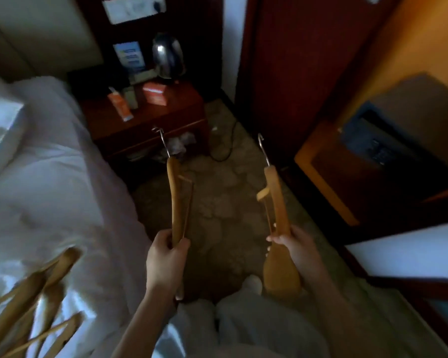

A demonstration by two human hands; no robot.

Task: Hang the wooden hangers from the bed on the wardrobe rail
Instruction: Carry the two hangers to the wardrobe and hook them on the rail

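My left hand [166, 257] grips one wooden hanger [177, 200] by its lower end, metal hook pointing away from me. In my right hand [294, 248] is a second wooden hanger [276, 200], held near its middle, hook also pointing forward. Both hang over the carpet between the bed and the wardrobe. Several more wooden hangers [34, 301] lie in a pile on the white bed [57, 192] at the lower left. The wardrobe [409, 104] stands open on the right; its rail is out of view.
A dark wooden nightstand [153, 117] ahead carries a kettle [168, 56], a red box and an orange tube. A black cable lies on the carpet [217, 208]. A safe [380, 143] sits inside the wardrobe. A dark red door panel [295, 60] stands ahead right.
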